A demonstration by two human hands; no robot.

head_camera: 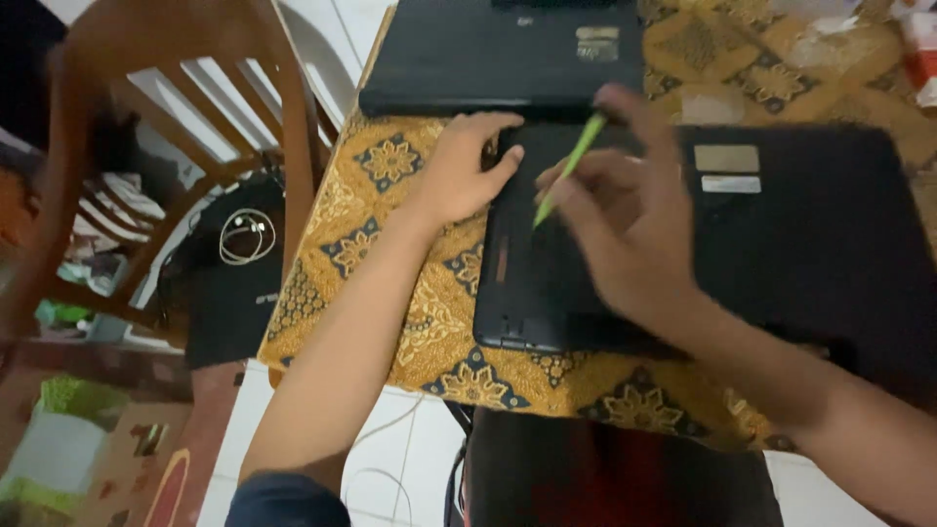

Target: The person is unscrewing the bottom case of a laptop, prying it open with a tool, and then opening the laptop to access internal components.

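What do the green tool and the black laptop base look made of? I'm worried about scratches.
Green tool, held in the right hand: probably plastic, with a uniform matte colour. Laptop base, steadied by the left hand: likely matte black plastic, with dull, soft reflections.

Home setup, not a shop or a lab: I'm at a table under a gold batik tablecloth (390,244), with a slatted wooden chair (185,117) beside it on a white tiled floor (322,29). A patterned rug (117,459), a black bag (229,283) with coiled white earphones (246,236) and loose household clutter lie on the floor. Two black laptops (508,59) on the cloth, so an improvised domestic bench.
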